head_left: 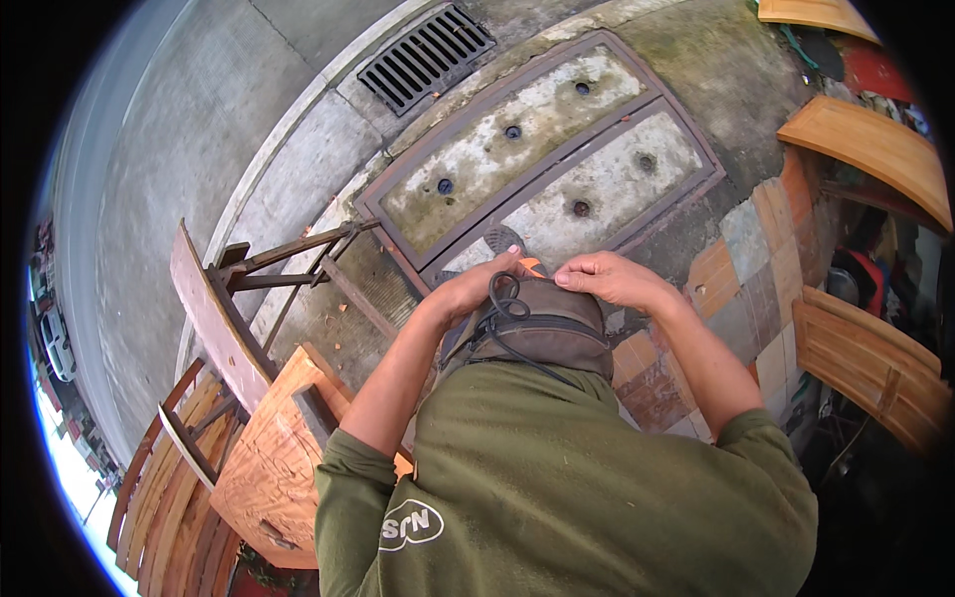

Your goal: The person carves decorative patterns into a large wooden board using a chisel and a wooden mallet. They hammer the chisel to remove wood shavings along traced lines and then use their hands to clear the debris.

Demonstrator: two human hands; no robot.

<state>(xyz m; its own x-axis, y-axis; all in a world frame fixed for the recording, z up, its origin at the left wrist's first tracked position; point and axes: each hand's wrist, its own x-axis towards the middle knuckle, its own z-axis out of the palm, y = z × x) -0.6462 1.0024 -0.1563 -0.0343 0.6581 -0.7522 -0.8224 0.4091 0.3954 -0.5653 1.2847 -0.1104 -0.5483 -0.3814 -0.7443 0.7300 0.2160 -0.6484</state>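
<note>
A brown-grey waist bag (552,338) with a dark zipper sits at my waist, over a green shirt. At its top left edge my left hand (482,284) is closed, fingers curled in; what they grip is partly hidden. A small orange thing (534,267) shows between the hands, beside my left fingertips. My right hand (612,279) pinches the bag's top right edge between thumb and fingers. A black cord (509,306) loops over the front of the bag, below my left hand.
A carved wooden panel (279,468) and a pinkish board on a wooden stand (214,308) are at left. Framed concrete covers (607,199) lie ahead, with a metal drain grate (426,60) beyond. Wooden panels (865,149) line the right side, near patchwork tiles (756,269).
</note>
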